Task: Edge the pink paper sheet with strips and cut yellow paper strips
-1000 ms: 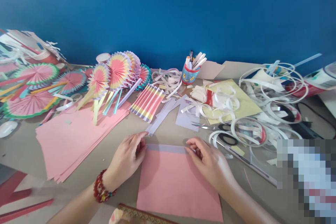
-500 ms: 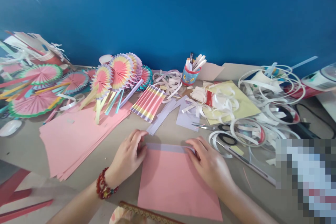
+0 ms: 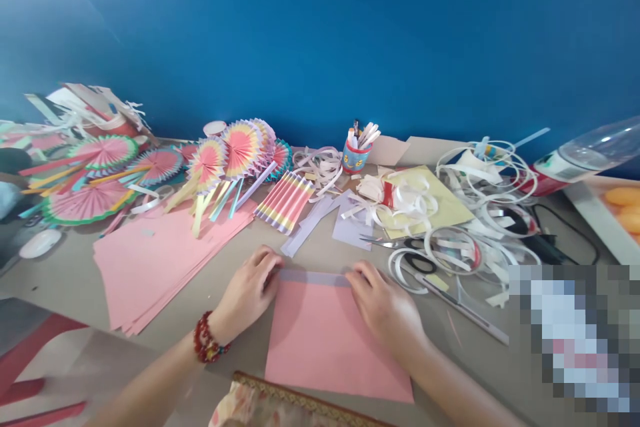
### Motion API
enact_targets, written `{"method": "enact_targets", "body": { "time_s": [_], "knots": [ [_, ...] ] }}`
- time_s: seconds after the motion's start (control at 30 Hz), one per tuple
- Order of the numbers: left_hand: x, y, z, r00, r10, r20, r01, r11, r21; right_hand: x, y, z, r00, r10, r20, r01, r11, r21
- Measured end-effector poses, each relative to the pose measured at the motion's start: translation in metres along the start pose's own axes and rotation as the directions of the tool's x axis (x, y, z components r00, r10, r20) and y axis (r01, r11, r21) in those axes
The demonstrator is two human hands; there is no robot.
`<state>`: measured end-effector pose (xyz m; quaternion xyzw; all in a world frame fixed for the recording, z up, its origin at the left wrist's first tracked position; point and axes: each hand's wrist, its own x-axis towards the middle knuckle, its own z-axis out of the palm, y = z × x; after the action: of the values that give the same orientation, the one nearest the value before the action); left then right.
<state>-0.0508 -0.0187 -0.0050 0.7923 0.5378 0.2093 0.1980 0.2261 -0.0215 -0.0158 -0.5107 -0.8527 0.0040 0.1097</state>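
Note:
A pink sheet of paper lies flat on the table in front of me, with a pale lavender strip along its far edge. My left hand, with a red bead bracelet at the wrist, presses its curled fingers on the strip's left end. My right hand presses on the strip's right end in the same way. Both hands rest on the paper and pinch its far corners.
A stack of pink sheets lies to the left. Behind it are several round pleated paper fans and a folded striped piece. A pen cup stands by the blue wall. Scissors, a ruler and tangled white strips lie to the right.
My hands stay on the sheet's far edge. The camera has tilted and shifted, so the table appears lower and further left; an orange-filled tray shows at right.

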Motion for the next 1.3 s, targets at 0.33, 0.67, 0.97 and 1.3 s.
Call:
{"method": "enact_targets", "body": {
  "time_s": [0.33, 0.67, 0.97, 1.3],
  "knots": [
    [-0.017, 0.007, -0.009, 0.938, 0.263, 0.225, -0.346, 0.743, 0.573, 0.001, -0.003, -0.004, 0.999, -0.022, 0.043, 0.025, 0.998, -0.060],
    [-0.024, -0.003, -0.004, 0.946, 0.260, 0.194, -0.324, 0.734, 0.597, 0.015, 0.030, -0.010, 0.892, 0.310, 0.329, -0.434, 0.385, 0.815],
    [-0.024, -0.002, -0.005, 0.947, 0.268, 0.178, -0.320, 0.723, 0.612, 0.011, 0.054, -0.045, 0.933, 0.352, 0.068, -0.268, 0.558, 0.785],
    [-0.024, -0.010, -0.006, 0.947, 0.283, 0.155, -0.321, 0.775, 0.545, -0.014, 0.027, -0.029, 0.958, -0.286, 0.012, 0.282, 0.952, 0.120]
  ]
}}
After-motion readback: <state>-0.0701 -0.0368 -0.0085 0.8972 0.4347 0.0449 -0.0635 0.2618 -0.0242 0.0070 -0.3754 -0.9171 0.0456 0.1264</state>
